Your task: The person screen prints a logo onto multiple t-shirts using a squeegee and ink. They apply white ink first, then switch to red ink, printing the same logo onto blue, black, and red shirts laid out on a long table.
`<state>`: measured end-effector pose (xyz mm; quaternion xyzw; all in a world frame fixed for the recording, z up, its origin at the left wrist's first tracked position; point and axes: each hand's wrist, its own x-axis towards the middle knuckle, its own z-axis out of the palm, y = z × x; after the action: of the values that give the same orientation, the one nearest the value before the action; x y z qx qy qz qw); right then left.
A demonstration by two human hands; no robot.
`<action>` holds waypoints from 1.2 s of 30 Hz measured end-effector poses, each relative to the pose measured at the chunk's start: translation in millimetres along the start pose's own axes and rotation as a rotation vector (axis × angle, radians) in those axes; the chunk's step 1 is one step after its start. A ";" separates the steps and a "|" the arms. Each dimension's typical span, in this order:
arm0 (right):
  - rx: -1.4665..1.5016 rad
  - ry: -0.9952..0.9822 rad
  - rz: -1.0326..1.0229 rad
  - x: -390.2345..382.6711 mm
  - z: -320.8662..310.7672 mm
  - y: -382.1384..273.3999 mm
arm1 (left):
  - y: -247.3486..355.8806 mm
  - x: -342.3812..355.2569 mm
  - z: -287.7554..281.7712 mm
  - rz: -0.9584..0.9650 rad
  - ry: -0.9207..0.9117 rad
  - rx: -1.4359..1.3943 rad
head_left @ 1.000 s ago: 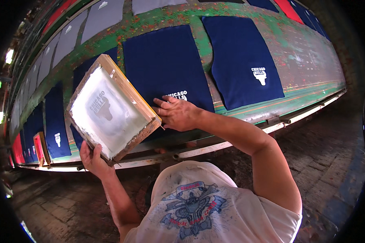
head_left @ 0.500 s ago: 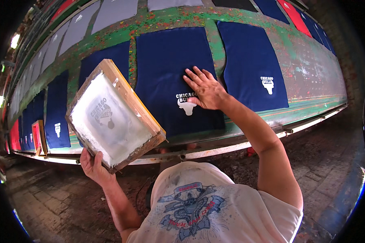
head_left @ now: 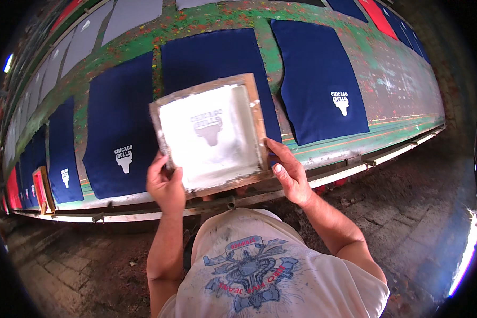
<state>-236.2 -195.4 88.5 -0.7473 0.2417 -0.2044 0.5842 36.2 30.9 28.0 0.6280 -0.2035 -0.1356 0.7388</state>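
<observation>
A square wooden printing screen, with white mesh and a grey lettering-and-bull-head stencil, is tilted over a navy fabric panel. My left hand grips its lower left side, fingers wrapped round the frame. My right hand holds the lower right corner, fingers curled at the edge. The panel's lower part is hidden behind the screen. On either side lie navy panels, the left one and the right one, each with a small white print near its lower part.
The long paint-spattered green table has a metal rail along its near edge. Grey panels and a red panel lie along the far side. Another wooden-framed screen stands at the left. A brick floor is below.
My right hand has left the middle panel, where it lay spread, and now holds the screen. The screen has moved right with my left hand and turned more upright, covering that panel's print.
</observation>
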 end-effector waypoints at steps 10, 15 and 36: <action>0.028 0.235 0.249 -35.6 -8.9 20.8 | -16.1 -22.4 52.0 -0.003 -0.145 -0.022; -0.038 0.211 0.250 -37.4 -13.6 19.6 | -18.2 -22.6 51.5 -0.055 -0.143 0.023; -0.464 0.188 -0.006 -32.9 -10.6 -4.1 | -14.6 -20.7 50.0 -0.248 -0.084 -0.109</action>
<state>-268.2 -183.0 94.2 -0.8398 0.3334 -0.2138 0.3713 -4.8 -5.9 17.4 0.6012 -0.1474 -0.2630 0.7400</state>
